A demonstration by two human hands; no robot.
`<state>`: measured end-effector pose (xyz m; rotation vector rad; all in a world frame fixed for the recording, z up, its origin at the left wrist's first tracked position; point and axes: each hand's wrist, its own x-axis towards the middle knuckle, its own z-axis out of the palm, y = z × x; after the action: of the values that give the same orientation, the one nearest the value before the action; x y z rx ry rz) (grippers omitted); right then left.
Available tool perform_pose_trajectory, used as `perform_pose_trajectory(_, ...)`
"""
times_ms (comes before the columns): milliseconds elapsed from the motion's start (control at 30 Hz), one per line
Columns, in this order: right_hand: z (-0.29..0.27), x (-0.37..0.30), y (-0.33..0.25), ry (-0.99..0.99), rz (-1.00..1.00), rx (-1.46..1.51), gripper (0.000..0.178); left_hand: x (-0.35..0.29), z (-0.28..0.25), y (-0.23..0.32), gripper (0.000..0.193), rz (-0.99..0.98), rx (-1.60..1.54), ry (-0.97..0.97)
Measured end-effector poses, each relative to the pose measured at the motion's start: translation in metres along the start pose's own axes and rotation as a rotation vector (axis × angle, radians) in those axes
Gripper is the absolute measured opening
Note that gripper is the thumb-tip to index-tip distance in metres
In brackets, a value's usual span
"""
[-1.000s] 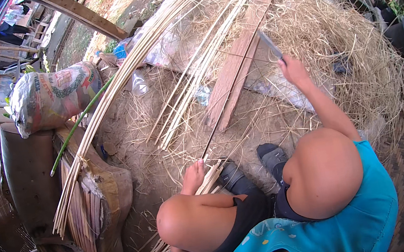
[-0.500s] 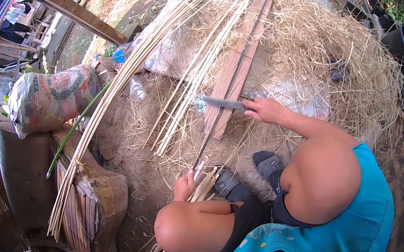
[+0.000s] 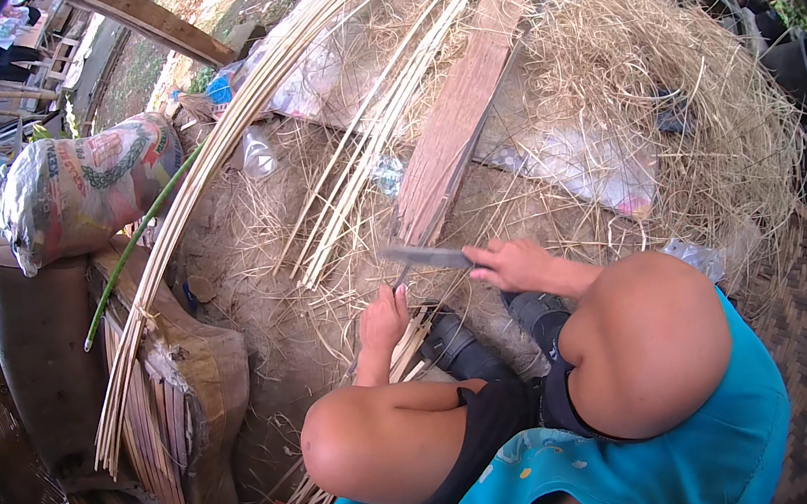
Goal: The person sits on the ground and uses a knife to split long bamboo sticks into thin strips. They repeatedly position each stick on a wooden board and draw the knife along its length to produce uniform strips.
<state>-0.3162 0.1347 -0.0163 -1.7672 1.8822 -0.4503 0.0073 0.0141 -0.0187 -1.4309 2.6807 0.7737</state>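
Closest to my camera, the wearer's blue shirt [image 3: 670, 451] and bent knees [image 3: 642, 344] take up the lower part of my view. Past the left knee I see the left hand [image 3: 384, 320] closed, its fingers pinching a thin dark strip [image 3: 403, 274], with short pale pieces [image 3: 412, 340] lying just beside it near the dark footwear [image 3: 460, 346]. The right hand [image 3: 514, 267] is wrapped around the handle of a knife [image 3: 429, 256], whose blade points left and crosses the dark strip just beyond the left hand; from here I cannot tell whether the edge touches it. Farther out I follow the strip along the right side of a brown plank [image 3: 467, 108]. Left of that I make out a long bundle of slats [image 3: 210, 170] slanting past a green stalk [image 3: 146, 245] and a stuffed sack [image 3: 98, 184]. A heap of dry shavings [image 3: 708, 104] spreads to the right, and at the upper left, farther off, slopes a wooden beam [image 3: 148, 19]
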Motion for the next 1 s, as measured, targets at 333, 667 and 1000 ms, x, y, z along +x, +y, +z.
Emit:
perform_pose_trajectory(333,-0.139,0.051,0.158,0.449,0.659,-0.016,0.037,-0.041,0.009,-0.042,0.046,-0.093,-0.023,-0.061)
perform_pose_trajectory(667,-0.087,0.049,0.121,0.280,0.227,-0.137,0.042,-0.082,-0.027,-0.081,0.052,-0.359,-0.258,-0.145)
perform_pose_trajectory(1000,-0.057,0.043,0.096,0.267,0.143,-0.033,0.037,-0.036,0.007,-0.066,0.050,-0.197,-0.483,-0.098)
